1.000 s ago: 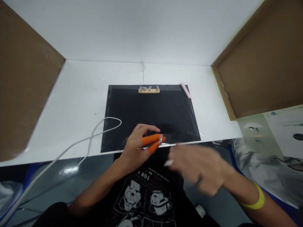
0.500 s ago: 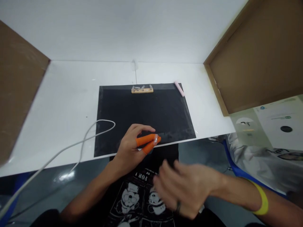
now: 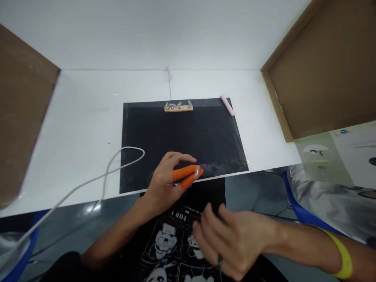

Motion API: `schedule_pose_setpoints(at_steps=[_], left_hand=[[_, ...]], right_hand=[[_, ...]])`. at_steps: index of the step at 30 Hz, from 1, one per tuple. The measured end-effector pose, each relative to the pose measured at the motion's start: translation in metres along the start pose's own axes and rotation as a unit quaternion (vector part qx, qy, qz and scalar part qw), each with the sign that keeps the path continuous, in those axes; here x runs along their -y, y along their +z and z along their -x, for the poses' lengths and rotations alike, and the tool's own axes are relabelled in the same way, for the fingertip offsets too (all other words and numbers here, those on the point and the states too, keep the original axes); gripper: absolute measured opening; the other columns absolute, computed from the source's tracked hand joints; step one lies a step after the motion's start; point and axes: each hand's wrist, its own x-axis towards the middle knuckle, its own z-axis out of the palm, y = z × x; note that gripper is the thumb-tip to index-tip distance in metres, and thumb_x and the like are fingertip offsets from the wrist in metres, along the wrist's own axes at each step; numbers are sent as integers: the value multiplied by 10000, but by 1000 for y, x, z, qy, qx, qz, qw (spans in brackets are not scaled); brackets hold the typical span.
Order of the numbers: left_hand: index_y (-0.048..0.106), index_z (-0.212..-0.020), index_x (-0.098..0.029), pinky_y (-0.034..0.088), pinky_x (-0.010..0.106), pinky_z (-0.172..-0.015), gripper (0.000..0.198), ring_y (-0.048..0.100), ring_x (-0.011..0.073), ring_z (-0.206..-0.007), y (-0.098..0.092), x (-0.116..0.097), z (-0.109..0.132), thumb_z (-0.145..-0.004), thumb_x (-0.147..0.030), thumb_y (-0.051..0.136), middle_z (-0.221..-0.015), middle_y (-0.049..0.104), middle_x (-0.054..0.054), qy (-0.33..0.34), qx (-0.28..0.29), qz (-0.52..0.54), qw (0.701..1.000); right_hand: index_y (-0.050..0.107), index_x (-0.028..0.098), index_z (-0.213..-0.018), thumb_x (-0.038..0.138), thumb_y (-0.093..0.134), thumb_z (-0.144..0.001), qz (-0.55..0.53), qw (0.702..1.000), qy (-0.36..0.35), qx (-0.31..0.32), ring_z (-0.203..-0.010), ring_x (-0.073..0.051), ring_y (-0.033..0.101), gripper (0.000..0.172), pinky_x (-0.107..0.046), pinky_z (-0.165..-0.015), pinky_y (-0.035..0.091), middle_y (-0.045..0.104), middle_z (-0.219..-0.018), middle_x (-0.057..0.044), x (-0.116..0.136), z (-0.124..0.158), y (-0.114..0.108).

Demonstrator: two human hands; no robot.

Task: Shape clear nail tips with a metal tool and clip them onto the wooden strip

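Note:
My left hand (image 3: pixel 164 182), with orange finger cots (image 3: pixel 184 173) on thumb and index finger, pinches a small clear plastic piece (image 3: pixel 197 172) above the near edge of a black mat (image 3: pixel 182 137). The piece's exact kind cannot be made out. My right hand (image 3: pixel 232 239) hovers before my body, below the table edge. Its fingers are loosely curled, apart from the thumb and slightly blurred; I see nothing in them. A dark ring and a yellow wristband (image 3: pixel 337 252) are on that side. At the mat's far edge sits a small wooden strip (image 3: pixel 179 109) bearing several clear pieces.
A pale pink strip (image 3: pixel 227 105) lies across the mat's far right corner. A white cable (image 3: pixel 108 173) loops over the mat's left side and off the table (image 3: pixel 79 129). Brown panels (image 3: pixel 26 105) stand at both sides, with a white wall behind.
The view has shifted slightly. My left hand keeps its pinch on the clear piece at about the same spot. My right hand stays below the table edge, its fingers less blurred.

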Motion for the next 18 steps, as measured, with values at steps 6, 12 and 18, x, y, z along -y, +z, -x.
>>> schedule_pose_setpoints(at_steps=[6, 12, 18], left_hand=[[698, -954, -236, 538, 342, -803, 82, 602, 187, -922, 1, 1, 1, -917, -216, 627, -981, 704, 54, 19, -6, 5, 1000], [691, -960, -219, 536, 322, -799, 72, 601, 179, -920, 1, 2, 4, -907, -203, 644, -983, 698, 53, 10, 1, 9, 1000], [695, -945, -228, 535, 332, -801, 71, 607, 179, -915, 2, 2, 4, -911, -198, 639, -984, 702, 49, 18, -3, 10, 1000]], right_hand=[[700, 86, -973, 140, 409, -924, 4, 1000, -1, 22, -732, -207, 674, 300, -309, -509, 495, 694, -801, -98, 1, -1, 7], [695, 55, -972, 114, 445, -907, 13, 998, 63, 25, -681, -200, 654, 264, -312, -497, 486, 689, -772, -102, -2, -1, 6], [730, 162, -971, 191, 521, -893, 48, 997, 35, 47, -795, -215, 675, 225, -310, -569, 536, 728, -889, -96, 1, 2, 2]])
